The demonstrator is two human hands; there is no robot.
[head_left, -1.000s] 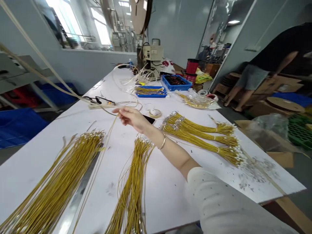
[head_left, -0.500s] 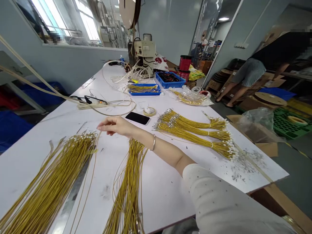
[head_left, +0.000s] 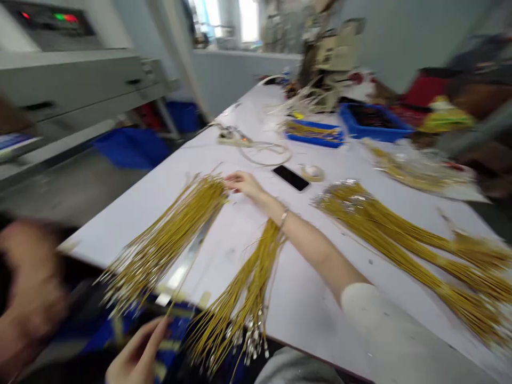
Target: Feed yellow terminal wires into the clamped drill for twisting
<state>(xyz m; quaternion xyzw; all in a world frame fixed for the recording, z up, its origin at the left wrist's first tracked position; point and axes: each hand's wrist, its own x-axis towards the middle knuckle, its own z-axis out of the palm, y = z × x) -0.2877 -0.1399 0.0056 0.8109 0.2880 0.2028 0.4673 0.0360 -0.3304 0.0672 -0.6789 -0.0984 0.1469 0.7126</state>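
My right hand (head_left: 243,184) reaches across the white table (head_left: 308,304). Its fingers are bent in a pinch at the far end of a long fanned bundle of yellow wires (head_left: 172,234), seemingly on one yellow wire. A second yellow bundle (head_left: 244,298) runs under my forearm, and its metal terminals hang over the near edge. My left hand (head_left: 136,354) is low at the near edge below those ends. It is smeared by motion, so its grip does not show. A metal ruler (head_left: 184,266) lies between the two bundles.
Tied yellow wire bundles (head_left: 400,234) lie to the right. A black phone (head_left: 291,177) and a tape roll (head_left: 312,172) sit beyond my hand, with a power strip (head_left: 232,138) and blue trays (head_left: 374,120) further back. A grey machine (head_left: 72,69) stands left. A blurred skin-coloured shape (head_left: 28,288) is at lower left.
The view has swung left and down and is blurred. My right hand moved left from near the phone to the far end of the left bundle. My left hand has come into view.
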